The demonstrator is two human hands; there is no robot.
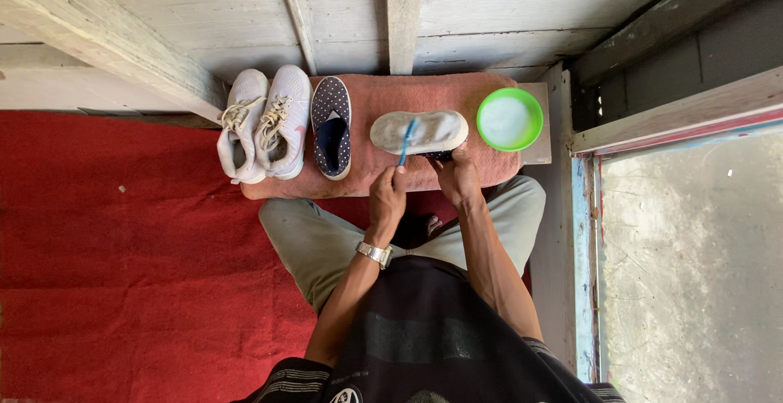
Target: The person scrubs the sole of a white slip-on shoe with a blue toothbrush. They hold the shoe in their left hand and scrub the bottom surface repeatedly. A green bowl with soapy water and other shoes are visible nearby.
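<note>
My left hand [387,197], with a metal watch on the wrist, grips a blue brush [405,143] whose head rests on the pale sole of an upturned shoe [436,130]. My right hand [457,177] holds that shoe at its near edge. It lies sole up on a pinkish cloth [416,93]. Its mate, a dark slip-on shoe with white dots [332,126], sits upright to the left.
A pair of white lace-up sneakers [263,124] stands at the cloth's left end. At its right end is a green bowl [510,119] with something white inside. Red carpet [122,248] covers the floor at left, wooden boards rise behind, and grey concrete [693,272] lies to the right.
</note>
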